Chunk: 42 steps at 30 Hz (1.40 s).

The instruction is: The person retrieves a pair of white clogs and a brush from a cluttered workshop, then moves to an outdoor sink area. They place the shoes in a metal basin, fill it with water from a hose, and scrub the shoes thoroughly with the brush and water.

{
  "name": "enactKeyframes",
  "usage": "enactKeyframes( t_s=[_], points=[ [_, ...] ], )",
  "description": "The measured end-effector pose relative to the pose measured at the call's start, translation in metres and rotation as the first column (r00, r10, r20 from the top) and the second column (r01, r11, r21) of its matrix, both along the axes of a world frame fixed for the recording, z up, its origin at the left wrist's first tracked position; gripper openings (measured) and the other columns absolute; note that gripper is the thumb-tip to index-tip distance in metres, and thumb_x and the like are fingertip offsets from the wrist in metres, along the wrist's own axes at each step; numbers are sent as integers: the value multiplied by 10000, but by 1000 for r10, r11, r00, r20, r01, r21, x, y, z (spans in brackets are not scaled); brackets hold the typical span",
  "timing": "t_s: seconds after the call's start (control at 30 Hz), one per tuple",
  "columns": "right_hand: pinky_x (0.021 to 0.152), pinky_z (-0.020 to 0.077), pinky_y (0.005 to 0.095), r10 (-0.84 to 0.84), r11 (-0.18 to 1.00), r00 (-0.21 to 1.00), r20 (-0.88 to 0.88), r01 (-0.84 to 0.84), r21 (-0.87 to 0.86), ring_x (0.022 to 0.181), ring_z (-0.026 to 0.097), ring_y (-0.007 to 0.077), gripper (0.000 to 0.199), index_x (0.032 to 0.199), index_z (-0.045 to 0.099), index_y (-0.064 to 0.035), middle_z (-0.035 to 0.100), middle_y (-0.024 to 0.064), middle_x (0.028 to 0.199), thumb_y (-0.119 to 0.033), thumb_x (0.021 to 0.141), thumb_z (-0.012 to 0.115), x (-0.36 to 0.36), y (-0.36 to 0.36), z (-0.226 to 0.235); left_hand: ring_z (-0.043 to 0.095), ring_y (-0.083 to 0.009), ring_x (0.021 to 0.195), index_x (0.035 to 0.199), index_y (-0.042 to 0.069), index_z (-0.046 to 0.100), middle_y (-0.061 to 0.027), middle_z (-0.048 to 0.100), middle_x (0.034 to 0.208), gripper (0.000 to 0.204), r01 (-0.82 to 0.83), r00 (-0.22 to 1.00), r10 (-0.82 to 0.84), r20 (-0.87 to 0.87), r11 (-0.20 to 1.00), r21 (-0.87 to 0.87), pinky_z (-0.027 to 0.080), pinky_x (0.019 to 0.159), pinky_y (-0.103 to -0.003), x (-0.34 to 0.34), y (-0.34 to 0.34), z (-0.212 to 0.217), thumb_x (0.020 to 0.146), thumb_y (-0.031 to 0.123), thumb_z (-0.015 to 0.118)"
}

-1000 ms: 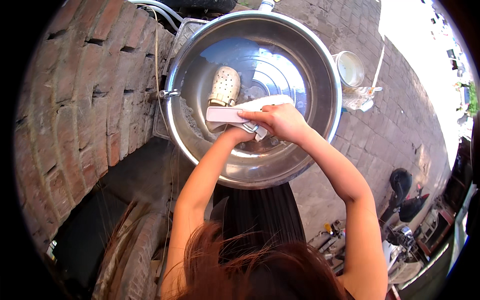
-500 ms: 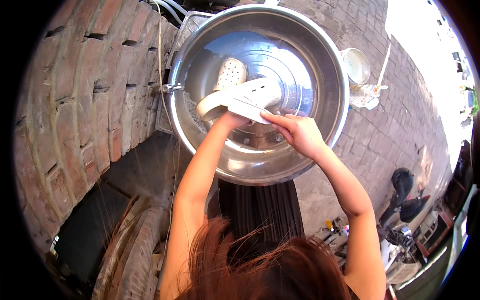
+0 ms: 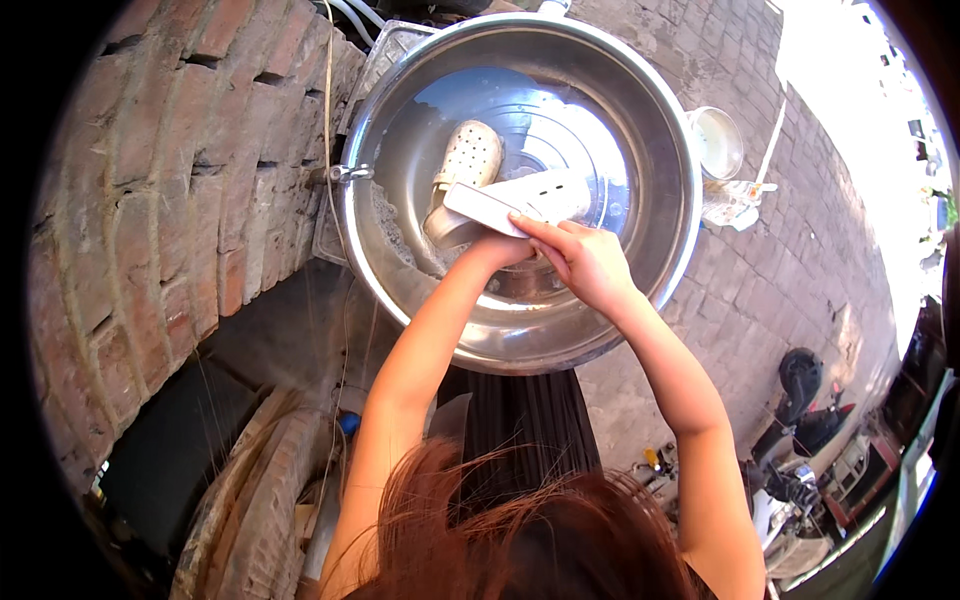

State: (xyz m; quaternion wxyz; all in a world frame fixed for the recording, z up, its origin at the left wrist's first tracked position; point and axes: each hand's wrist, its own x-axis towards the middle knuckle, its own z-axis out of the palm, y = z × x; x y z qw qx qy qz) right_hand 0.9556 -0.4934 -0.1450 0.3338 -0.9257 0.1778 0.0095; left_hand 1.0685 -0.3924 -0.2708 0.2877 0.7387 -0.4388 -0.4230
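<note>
A large steel basin (image 3: 660, 130) with shallow water sits before me. One white perforated clog (image 3: 470, 152) lies in it on the left. A second white clog (image 3: 520, 197) is lifted sole-up above the water. My left hand (image 3: 492, 247) reaches under its near edge and is mostly hidden by the shoe and my other hand. My right hand (image 3: 588, 262) lies beside it, with the fingertips pressed on the sole's near edge; the thumb is hidden.
A brick wall (image 3: 170, 190) rises at the left, with a metal tap (image 3: 340, 173) at the basin's rim. A small white bucket (image 3: 718, 140) and a clear plastic item (image 3: 738, 195) stand on paving at the right. Motorbikes (image 3: 805, 385) are parked at the lower right.
Both hands have carried the lifted clog to the right across the basin. The clog lying in the water has stayed put.
</note>
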Motion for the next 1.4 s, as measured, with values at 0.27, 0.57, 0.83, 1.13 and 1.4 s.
enactKeyframes(
  t_s=[0.27, 0.57, 0.83, 1.13, 1.4],
  points=[
    [652, 503, 378, -218, 956, 976, -6, 215, 201, 743, 647, 299, 350, 1198, 625, -240, 669, 127, 856, -141, 863, 614, -33, -13, -1, 492, -223, 1166, 1287, 25, 483, -116, 520, 1273, 464, -301, 878, 231, -420, 947, -109, 412, 972, -321, 26, 8, 3, 874, 188, 616],
    [708, 521, 358, -257, 941, 966, -7, 252, 225, 847, 663, 294, 328, 1194, 628, -226, 672, 126, 989, -154, 875, 604, -38, -5, -10, 459, -230, 1209, 1348, 27, 418, -129, 483, 1325, 544, -322, 880, 245, -407, 938, -131, 381, 1007, -326, 36, 2, 10, 886, 233, 616],
    [585, 481, 368, -322, 939, 932, 168, 291, 186, 648, 614, 279, 380, 1234, 599, -242, 623, 104, 741, -125, 873, 599, -38, -6, -23, 522, -217, 1164, 1330, -9, 429, -108, 514, 1299, 409, -737, 30, 265, -964, 657, 158, 445, 973, -337, 33, -10, 30, 972, 188, 448],
    [503, 459, 380, -147, 989, 989, 33, 148, -19, 545, 560, 251, 394, 1231, 588, -295, 495, 65, 619, -184, 855, 619, -33, 23, -21, 522, -262, 1170, 1328, -7, 429, -150, 521, 1291, 476, -782, -181, 213, -960, 561, 272, 423, 1005, -386, 30, 0, 15, 970, 297, 356],
    [467, 448, 363, -167, 979, 986, 12, 168, -115, 504, 547, 209, 450, 1250, 574, -322, 434, 45, 589, -172, 831, 643, -35, 35, -14, 489, -294, 1198, 1334, -16, 413, -160, 486, 1325, 515, -756, -270, 100, -958, 595, 275, 377, 1043, -408, 29, 4, 26, 962, 330, 328]
  ],
)
